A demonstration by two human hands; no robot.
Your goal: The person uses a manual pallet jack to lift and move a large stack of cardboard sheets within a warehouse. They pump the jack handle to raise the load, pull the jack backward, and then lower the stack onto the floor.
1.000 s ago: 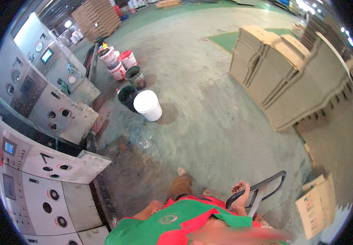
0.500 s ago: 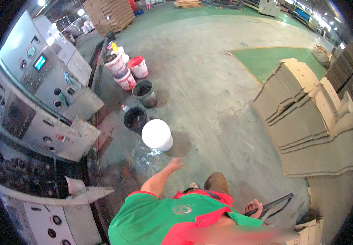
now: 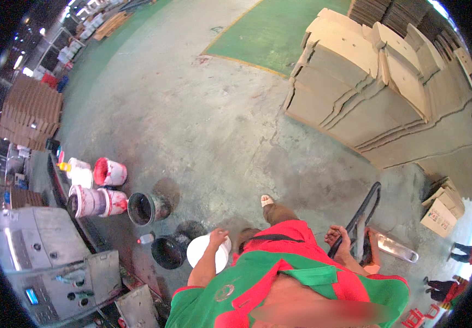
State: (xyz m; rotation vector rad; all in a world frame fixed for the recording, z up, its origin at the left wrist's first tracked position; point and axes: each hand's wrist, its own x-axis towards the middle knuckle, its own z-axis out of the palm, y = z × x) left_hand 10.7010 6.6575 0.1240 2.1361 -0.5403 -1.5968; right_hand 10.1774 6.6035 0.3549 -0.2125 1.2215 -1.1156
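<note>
Since the earlier frame the buckets have come closer to us: our left hand (image 3: 219, 236) now crosses over the white bucket (image 3: 196, 250) in view, where before it swung short of it. More of the pallet truck (image 3: 374, 254) has also come into sight beside our right hand (image 3: 339, 238). Our left hand hangs with loosely bent fingers and holds nothing that we can see; we cannot tell whether it touches the bucket. Our right hand has its fingers half curled, close against the near end of the truck's black loop handle (image 3: 365, 208); we cannot tell whether it grips it. Left of our left hand stands a black bucket (image 3: 183, 241), with a small bottle (image 3: 146, 239) just beyond it, and farther off a second dark bucket (image 3: 161, 209) near some red-stained pails (image 3: 116, 174). Well ahead and right of our right hand rises a cardboard stack (image 3: 350, 87).
</note>
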